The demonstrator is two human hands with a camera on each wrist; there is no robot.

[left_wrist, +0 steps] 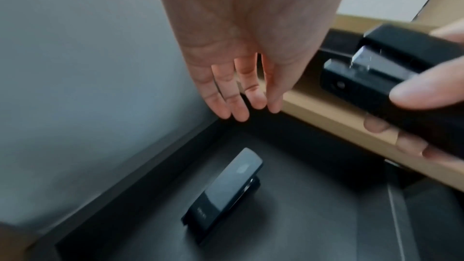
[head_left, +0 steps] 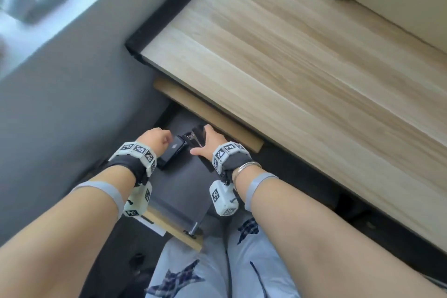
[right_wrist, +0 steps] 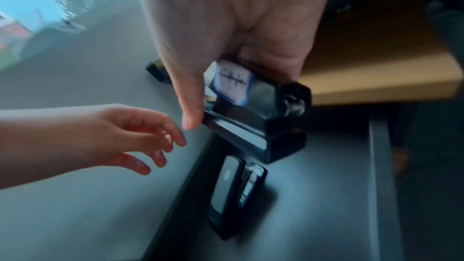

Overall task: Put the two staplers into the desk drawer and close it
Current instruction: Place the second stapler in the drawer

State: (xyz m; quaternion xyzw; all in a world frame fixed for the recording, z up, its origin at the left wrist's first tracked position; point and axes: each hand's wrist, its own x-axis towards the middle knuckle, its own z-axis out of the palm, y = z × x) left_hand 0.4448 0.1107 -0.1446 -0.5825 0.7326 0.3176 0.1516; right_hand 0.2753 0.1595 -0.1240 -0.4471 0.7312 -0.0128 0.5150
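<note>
The dark desk drawer [head_left: 183,191] [left_wrist: 314,215] [right_wrist: 326,195] stands pulled out under the wooden desktop. One black stapler [head_left: 173,153] [left_wrist: 223,192] [right_wrist: 229,194] lies on the drawer floor near its left wall. My left hand [head_left: 154,139] [left_wrist: 241,90] [right_wrist: 140,140] hovers above it with relaxed fingers, holding nothing. My right hand [head_left: 208,141] [right_wrist: 226,62] grips the second black stapler [head_left: 196,136] [left_wrist: 391,78] [right_wrist: 261,118] above the drawer's back part, just beyond the first one. A white sticker shows on the held stapler's top.
The wooden desktop [head_left: 290,55] overhangs the drawer's back, with a pale wooden rail [head_left: 205,113] under its edge. A grey wall [head_left: 60,104] runs close along the drawer's left side. My legs [head_left: 217,268] are just in front of the drawer front [head_left: 174,227].
</note>
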